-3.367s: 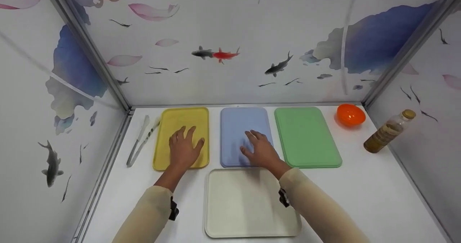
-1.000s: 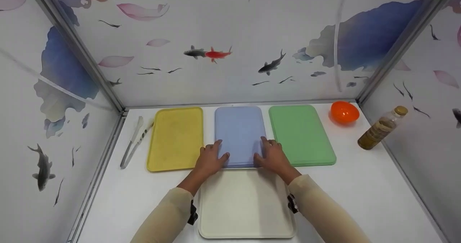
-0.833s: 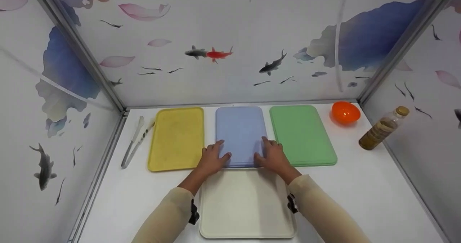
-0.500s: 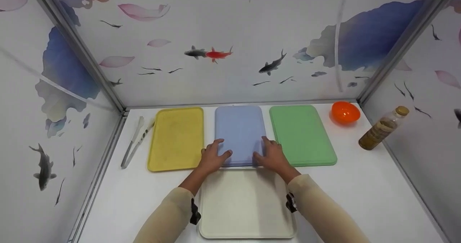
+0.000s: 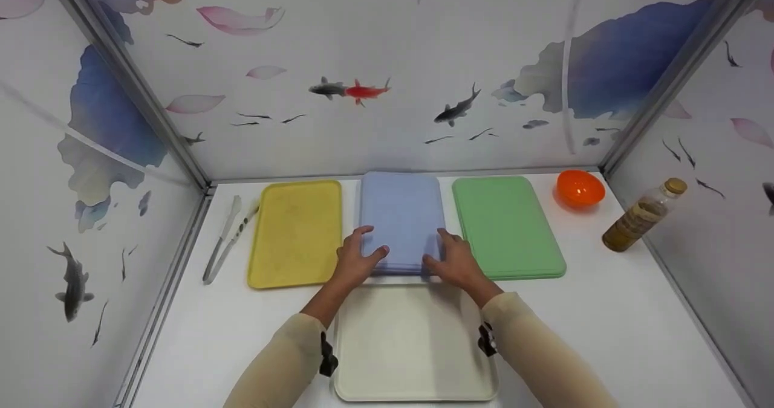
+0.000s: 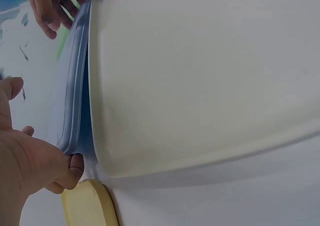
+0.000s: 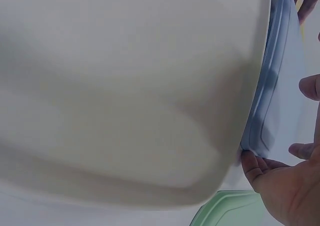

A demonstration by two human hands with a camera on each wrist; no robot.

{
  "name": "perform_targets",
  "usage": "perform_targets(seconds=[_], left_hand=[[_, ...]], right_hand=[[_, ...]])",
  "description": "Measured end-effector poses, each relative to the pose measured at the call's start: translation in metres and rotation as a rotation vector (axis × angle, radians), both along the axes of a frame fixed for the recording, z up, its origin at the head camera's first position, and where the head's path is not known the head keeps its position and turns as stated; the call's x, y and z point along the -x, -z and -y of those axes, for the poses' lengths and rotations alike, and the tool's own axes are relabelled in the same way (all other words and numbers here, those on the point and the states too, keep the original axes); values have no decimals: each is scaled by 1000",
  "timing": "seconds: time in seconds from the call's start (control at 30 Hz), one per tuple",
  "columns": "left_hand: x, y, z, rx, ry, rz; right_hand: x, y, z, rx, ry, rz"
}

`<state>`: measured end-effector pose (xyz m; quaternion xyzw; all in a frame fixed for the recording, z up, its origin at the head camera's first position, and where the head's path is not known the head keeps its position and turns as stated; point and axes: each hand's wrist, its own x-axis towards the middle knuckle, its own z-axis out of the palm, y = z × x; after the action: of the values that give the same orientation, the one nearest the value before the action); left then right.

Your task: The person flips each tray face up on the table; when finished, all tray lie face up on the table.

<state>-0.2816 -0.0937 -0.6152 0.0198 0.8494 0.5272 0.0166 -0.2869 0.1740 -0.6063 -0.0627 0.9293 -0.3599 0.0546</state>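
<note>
A light blue rectangular tray (image 5: 402,220), thick and step-edged in the wrist views, is raised a little off the tabletop. My left hand (image 5: 355,260) holds its near left corner, with fingertips tucked under the edge in the left wrist view. On the opposite side, my right hand (image 5: 458,264) grips the near right corner, fingers bent beneath the rim in the right wrist view. Directly in front lies a larger cream tray (image 5: 414,347). A yellow tray (image 5: 296,233) rests left of the blue one, and a green tray (image 5: 508,226) rests on its right.
Metal tongs (image 5: 227,242) lie left of the yellow tray. At the back right are an orange bowl (image 5: 579,188) and, beside it, a bottle (image 5: 638,217) of brownish liquid with a gold cap. Patterned white panels (image 5: 363,136) enclose the table on three sides.
Both hands came from above the yellow and blue trays to the blue tray's near corners. Over the last half second the blue tray has risen slightly and shifted away from the cream tray.
</note>
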Motion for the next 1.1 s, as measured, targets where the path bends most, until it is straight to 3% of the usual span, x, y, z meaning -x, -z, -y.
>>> perform_targets(seconds=[0.1, 0.2, 0.63, 1.1], left_hand=[[-7, -18, -2, -21, 0, 17], [-8, -25, -3, 2, -9, -8], [-7, -40, -6, -19, -91, -45], [-8, -62, -16, -20, -114, -179]], right_hand=[[1, 0, 1, 6, -2, -8], [1, -1, 2, 15, -6, -23], [2, -3, 8, 55, -1, -7], [2, -3, 14, 143, 15, 42]])
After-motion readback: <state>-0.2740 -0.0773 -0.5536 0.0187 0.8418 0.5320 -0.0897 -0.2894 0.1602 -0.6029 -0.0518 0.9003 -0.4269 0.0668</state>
